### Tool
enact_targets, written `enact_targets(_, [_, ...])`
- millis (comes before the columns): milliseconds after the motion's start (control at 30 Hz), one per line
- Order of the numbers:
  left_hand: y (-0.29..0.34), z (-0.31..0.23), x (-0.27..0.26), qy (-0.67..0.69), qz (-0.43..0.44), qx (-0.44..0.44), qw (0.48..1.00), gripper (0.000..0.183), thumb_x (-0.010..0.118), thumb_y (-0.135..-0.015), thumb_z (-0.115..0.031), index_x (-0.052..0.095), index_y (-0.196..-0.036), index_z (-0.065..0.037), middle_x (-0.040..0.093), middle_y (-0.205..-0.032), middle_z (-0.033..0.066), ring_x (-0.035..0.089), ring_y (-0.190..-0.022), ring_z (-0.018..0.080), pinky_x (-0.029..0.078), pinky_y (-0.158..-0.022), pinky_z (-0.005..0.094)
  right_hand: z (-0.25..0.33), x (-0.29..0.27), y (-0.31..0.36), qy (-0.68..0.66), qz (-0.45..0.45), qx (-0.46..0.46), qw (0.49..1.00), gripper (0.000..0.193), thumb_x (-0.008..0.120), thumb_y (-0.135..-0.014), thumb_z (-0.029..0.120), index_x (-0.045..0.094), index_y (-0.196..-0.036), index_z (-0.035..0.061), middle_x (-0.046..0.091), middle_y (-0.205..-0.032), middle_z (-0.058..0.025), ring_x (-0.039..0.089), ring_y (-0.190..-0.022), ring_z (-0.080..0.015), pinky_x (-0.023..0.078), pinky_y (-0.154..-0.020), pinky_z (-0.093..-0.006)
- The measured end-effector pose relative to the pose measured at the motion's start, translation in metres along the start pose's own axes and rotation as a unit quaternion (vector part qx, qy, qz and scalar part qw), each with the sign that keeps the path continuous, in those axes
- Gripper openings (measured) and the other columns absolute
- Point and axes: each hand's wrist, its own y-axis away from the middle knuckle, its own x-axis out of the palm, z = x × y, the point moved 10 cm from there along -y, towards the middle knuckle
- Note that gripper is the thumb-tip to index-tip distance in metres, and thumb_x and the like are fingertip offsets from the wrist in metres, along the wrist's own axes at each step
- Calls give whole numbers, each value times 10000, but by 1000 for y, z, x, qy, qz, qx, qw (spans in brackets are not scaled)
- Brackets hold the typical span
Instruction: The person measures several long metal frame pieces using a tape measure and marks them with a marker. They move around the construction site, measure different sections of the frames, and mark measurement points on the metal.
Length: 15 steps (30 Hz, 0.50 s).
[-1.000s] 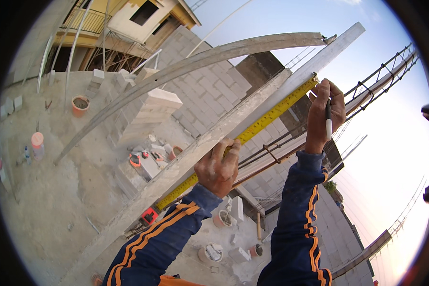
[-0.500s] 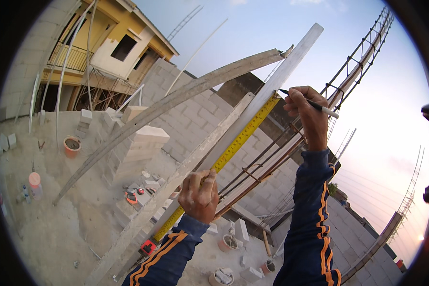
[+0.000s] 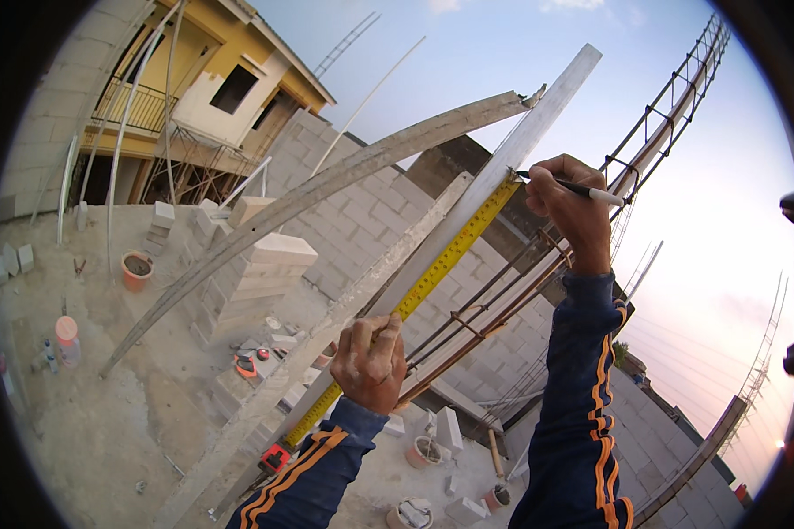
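Observation:
A yellow tape measure blade lies along a pale, straight board that slants up to the right. Its red and black case hangs at the lower end, beside my left sleeve. Closed on the blade partway along, my left hand presses it against the board with thumb and fingers. My right hand grips a dark pen with a white end. The pen's tip meets the board's edge right at the tape's upper end, or very close to it.
A weathered plank leans across from the left to the board. Behind rise a grey block wall and a rebar column. Below stand stacked blocks, a mortar bucket and another bucket. Hand tools lie on the floor.
My right hand has brought the pen slightly down, its tip now closer to the board at the tape's end. The left hand keeps its place on the blade.

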Motion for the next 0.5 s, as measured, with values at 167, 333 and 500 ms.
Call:
enact_targets(167, [1,1,1,-9,12,-6,1000,288,787,-768,14,759,-1045,-63,666,-992,58,672,-856,267,578,-682,363,-11,-4,25,-78,-54,46,994,273,684,-977,246,690,-1039,-20,725,-812,-103,710,-640,-121,572,-550,-229])
enact_targets(333, [-1,-3,0,-5,-4,-2,1000,284,791,-738,77,762,-996,-40,673,-935,65,675,-844,270,573,-680,365,-19,27,42,-188,-126,6,974,425,789,-918,326,639,-1083,-36,712,-874,-112,694,-645,-122,556,-538,-228])
enact_targets(500, [-9,-14,-7,6,-8,13,1000,286,800,-735,68,760,-999,-35,668,-934,85,675,-833,283,572,-669,375,-22,24,46,-222,-188,6,957,282,760,-901,117,620,-1078,-51,716,-903,-131,688,-721,-123,556,-602,-239])
